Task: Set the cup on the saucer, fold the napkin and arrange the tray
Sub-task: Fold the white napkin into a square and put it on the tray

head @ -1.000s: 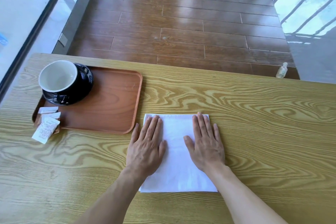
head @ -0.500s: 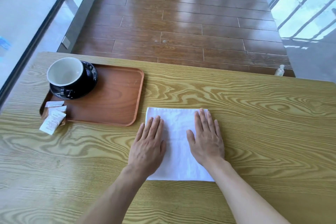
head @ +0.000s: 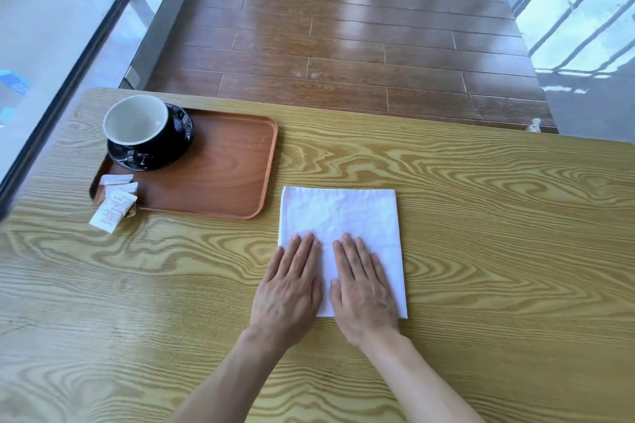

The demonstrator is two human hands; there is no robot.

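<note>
A white napkin (head: 340,216) lies flat on the wooden table, just right of the tray. My left hand (head: 288,288) and my right hand (head: 364,292) press palm-down side by side on its near half, fingers straight, holding nothing. A black cup with a white inside (head: 137,122) stands on a black saucer (head: 178,144) in the far left corner of the brown wooden tray (head: 220,175).
Several small white sachets (head: 115,206) lie at the tray's near left corner, partly over its rim. The table's far edge (head: 412,120) drops to a brown plank floor. A glass wall runs along the left side.
Both hands have slid toward me along the napkin and come closer together, baring its far half. The cup, saucer and tray have not moved on the table.
</note>
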